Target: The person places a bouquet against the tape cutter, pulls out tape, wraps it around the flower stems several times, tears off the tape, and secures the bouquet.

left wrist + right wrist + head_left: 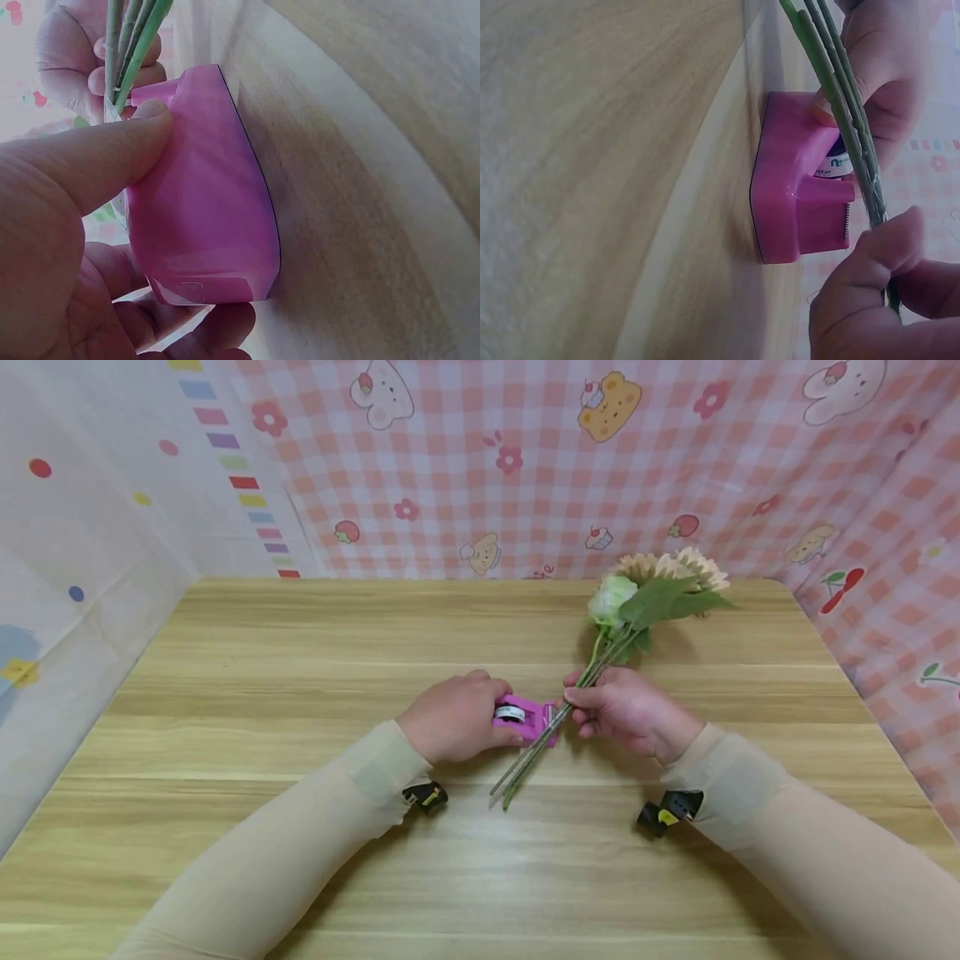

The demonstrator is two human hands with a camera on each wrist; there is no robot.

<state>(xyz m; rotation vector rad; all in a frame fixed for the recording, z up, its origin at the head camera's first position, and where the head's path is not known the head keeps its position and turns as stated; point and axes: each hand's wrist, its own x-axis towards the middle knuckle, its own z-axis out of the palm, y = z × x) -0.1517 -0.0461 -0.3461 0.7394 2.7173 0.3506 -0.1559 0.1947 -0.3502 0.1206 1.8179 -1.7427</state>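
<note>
My left hand [459, 718] grips a pink tape dispenser [534, 714] on the wooden table, thumb along its near side and fingers around the far side. A roll of tape [510, 713] sits inside it, and its serrated cutting edge [847, 222] faces right. My right hand [626, 706] pinches a bunch of flower stems [540, 745] between thumb and fingers. The stems slant across the dispenser's cutter end, cut ends toward me. At their top are a pale green-white bloom [612, 599], cream-pink flowers [675, 568] and green leaves [660, 603].
The wooden table [300, 643] reaches back to a pink checked cloth [465, 460] with cartoon prints. A white dotted cloth [82, 527] hangs at the left, and more checked cloth at the right. Black wrist cameras [426, 795] sit on both sleeves.
</note>
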